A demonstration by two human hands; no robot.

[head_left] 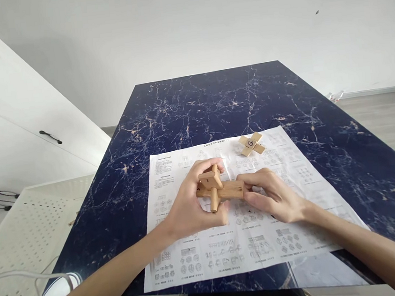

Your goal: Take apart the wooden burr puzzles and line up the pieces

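Both of my hands are on a wooden interlocking puzzle point(215, 191) made of crossed pieces, held just over the printed sheet. My left hand point(198, 199) wraps round its left side, fingers behind and thumb in front, near a round peg point(214, 201) that points toward me. At the other side, my right hand point(273, 194) pinches the end of a flat wooden bar point(232, 189) with dark marks on it. The inner joints of the puzzle are hidden by the pieces and my left fingers.
Beneath my hands lies a white instruction sheet point(173, 183) with small diagrams. A cross-shaped wooden piece point(251, 143) marked with a letter rests near its top right. The dark blue marbled table point(207, 104) stands beside a cream perforated surface point(41, 207) with a cable point(23, 274).
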